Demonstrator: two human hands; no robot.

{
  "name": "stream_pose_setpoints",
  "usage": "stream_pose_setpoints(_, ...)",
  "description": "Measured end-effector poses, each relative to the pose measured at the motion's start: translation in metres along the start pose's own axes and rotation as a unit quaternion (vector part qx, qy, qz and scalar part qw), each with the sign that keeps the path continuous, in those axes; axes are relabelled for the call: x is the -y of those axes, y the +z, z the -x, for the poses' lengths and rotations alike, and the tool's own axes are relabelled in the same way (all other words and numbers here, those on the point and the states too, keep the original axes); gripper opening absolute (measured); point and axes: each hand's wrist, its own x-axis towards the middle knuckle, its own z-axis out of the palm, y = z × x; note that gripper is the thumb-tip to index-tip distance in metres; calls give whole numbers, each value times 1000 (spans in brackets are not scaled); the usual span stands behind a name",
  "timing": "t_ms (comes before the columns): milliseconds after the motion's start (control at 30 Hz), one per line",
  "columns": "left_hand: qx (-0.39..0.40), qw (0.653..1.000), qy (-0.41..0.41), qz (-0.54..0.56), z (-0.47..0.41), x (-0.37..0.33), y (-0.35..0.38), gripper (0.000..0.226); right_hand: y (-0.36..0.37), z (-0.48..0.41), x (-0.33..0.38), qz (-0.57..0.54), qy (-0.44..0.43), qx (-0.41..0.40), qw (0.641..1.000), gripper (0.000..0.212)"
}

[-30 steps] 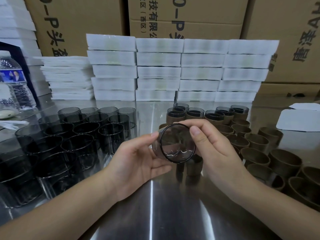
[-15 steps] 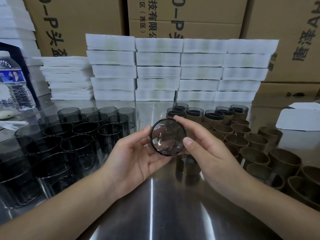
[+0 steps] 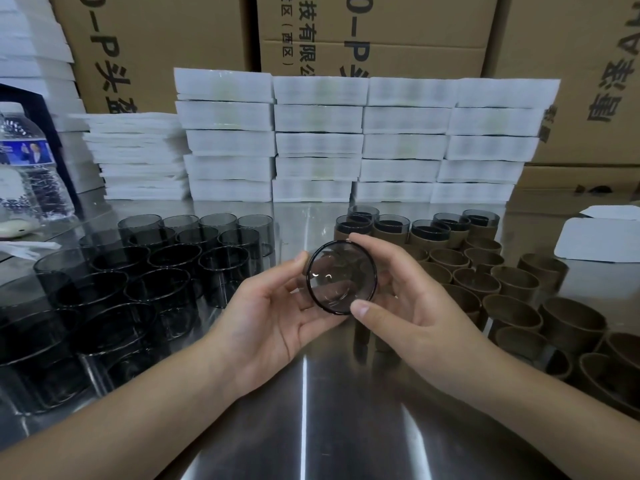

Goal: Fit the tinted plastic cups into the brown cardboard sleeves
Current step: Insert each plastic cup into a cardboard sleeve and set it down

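Both hands hold one dark see-through cup (image 3: 341, 277) up above the shiny desk (image 3: 311, 427), near the middle. The cup lies on its side, so its round end faces the camera. The left hand (image 3: 273, 317) has its thumb on the cup's left edge and its fingers curled under it. The right hand (image 3: 415, 306) has its thumb on the low rim and a finger over the top rim. Each grip is closed around the cup, not squeezed flat. I cannot tell if a sleeve is on this cup, since its side is hidden.

To the left, many dark cups (image 3: 173, 261) stand close together on the desk. To the right stand lots of empty brown sleeves (image 3: 512, 282). Behind those is a row of cups in sleeves (image 3: 391, 226), each dark rim poking out on top.

At the back are piles of white trays (image 3: 318, 143) and big cardboard boxes (image 3: 156, 46). A water bottle (image 3: 31, 168) stands far left.
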Motion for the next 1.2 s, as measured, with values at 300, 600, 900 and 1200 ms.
stream_pose_setpoints(300, 21, 999, -28, -8, 0, 1, -1, 58, 2, -2, -2, 5, -5, -16, 1000, 63)
stream_pose_setpoints(600, 68, 988, -35, -136, 2, 3, -3, 45, 4, 0, 2, 43, 1, -19, 999, 67)
stream_pose_setpoints(900, 109, 974, -59, -188, 2, 8, -1, 46, 8, 1, 11, 102, 7, -68, 992, 59)
stream_pose_setpoints(1200, 155, 977, -30, -146, 2, 8, -7, 67, 6, -2, 13, 48, 6, -100, 994, 43)
